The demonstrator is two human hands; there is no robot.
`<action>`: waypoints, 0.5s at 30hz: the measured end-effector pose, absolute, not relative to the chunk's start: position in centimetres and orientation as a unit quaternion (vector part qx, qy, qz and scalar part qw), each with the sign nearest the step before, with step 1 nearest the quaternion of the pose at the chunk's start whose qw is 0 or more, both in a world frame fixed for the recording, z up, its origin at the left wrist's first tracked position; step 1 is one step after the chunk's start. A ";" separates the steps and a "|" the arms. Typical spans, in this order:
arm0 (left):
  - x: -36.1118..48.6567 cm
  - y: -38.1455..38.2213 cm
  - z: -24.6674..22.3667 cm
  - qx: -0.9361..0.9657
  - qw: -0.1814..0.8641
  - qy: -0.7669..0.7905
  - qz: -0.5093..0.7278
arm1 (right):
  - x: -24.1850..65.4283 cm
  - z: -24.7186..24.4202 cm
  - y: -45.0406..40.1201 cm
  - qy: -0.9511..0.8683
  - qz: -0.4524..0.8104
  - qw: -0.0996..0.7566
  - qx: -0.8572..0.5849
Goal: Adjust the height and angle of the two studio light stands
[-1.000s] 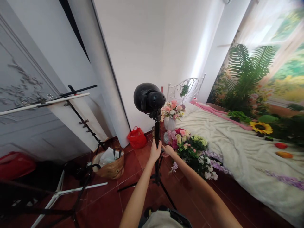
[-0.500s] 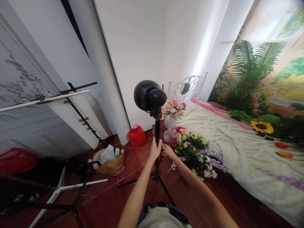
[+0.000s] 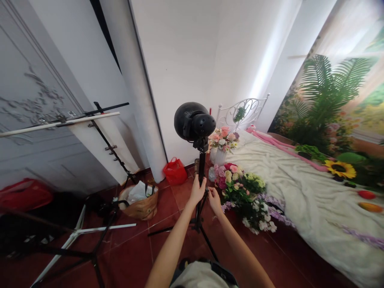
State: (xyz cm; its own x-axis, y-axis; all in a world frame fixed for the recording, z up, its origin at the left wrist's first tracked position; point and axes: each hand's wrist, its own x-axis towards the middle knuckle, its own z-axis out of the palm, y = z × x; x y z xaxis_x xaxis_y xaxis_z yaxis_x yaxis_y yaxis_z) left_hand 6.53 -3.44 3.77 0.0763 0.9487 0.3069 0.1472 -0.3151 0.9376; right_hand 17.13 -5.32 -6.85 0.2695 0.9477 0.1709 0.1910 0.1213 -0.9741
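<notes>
Left hand (image 3: pixel 198 192) wrapped around a black light stand (image 3: pixel 202 162) below its lamp head (image 3: pixel 195 121), right hand (image 3: pixel 215 201) at the pole, fingers bent, grip unclear, flowers (image 3: pixel 240 180) beside a bed (image 3: pixel 312 192)

Top (image 3: pixel 204 274) was pale, off-white to light grey, cloth plain and softly creased, outline rounded. Dark item (image 3: pixel 223 272), near black, ran along right side of top; strap, bag or belt, could not tell which. Narrow strip of bluish cloth (image 3: pixel 174 277) showed at left. Small dark shapes (image 3: pixel 183 263) showed just beyond top, too small to make out. Left hand (image 3: pixel 198 190) and right hand (image 3: pixel 214 200) were bare, forearms (image 3: pixel 172 246) bare too, slim, smooth in outline.
</notes>
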 end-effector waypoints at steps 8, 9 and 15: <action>6.6 -3.7 3.9 0.626 0.384 0.428 0.527 | 18.2 -7.8 -4.6 -0.334 0.504 0.584 -0.541; 6.6 -3.7 4.0 0.624 0.388 0.430 0.525 | 18.2 -7.9 -4.7 -0.319 0.522 0.587 -0.531; 4.9 -3.6 5.6 0.634 0.454 0.386 0.493 | 18.6 -7.5 -5.1 -0.394 0.502 0.601 -0.482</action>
